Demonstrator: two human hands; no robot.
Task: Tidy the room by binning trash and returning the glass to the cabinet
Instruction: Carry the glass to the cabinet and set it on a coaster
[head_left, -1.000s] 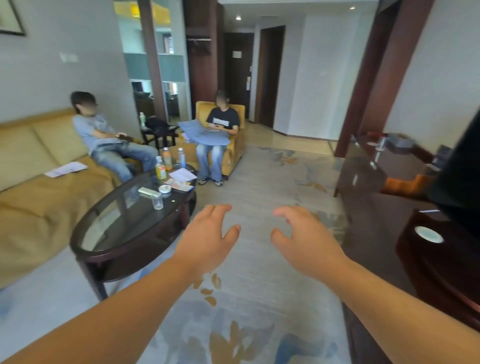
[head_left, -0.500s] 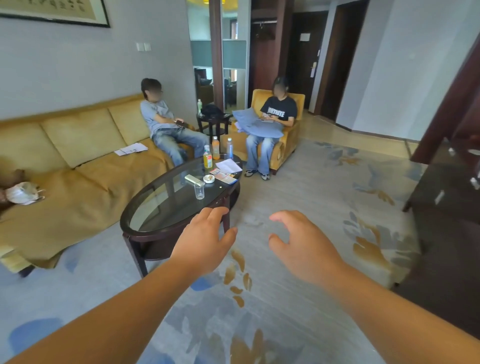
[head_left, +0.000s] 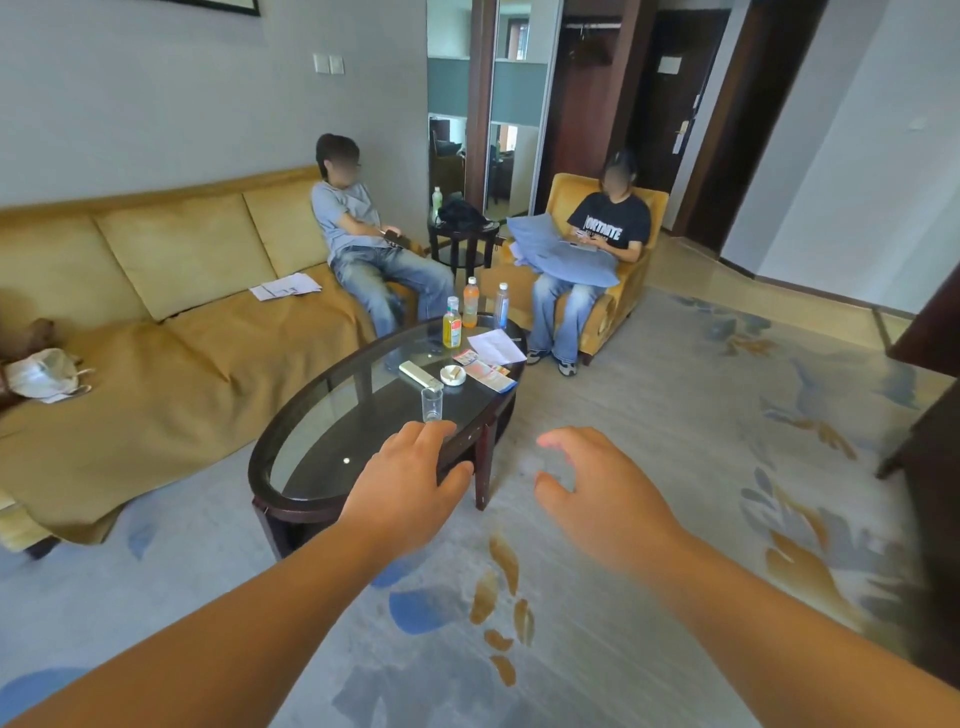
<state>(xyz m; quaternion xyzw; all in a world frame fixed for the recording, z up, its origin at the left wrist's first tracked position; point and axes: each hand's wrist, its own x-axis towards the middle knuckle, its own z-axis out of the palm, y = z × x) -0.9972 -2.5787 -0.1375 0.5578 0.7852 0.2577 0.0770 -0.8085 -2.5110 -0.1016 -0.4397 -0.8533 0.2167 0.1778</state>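
Task status: no step is complete, as far as can be seen. The small clear drinking glass (head_left: 431, 404) stands upright on the oval glass-topped dark-wood worktop (head_left: 301, 503), at 12 o'clock from the left hand (head_left: 410, 483).

Both hands are empty. The left hand's fingers are relaxed, and the right hand (head_left: 597, 493) is spread wide with its fingers loosely curved.

Colourful paper leaflets (head_left: 488, 371) and a white paper sheet (head_left: 496, 346) lie at 1 o'clock from the glass. No bin or cabinet is in view. Both binning the trash and returning the glass are outstanding.

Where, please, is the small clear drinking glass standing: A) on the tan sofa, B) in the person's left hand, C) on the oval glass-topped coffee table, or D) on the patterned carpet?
C: the small clear drinking glass stands upright on the oval glass-topped coffee table, apart from the empty left hand.
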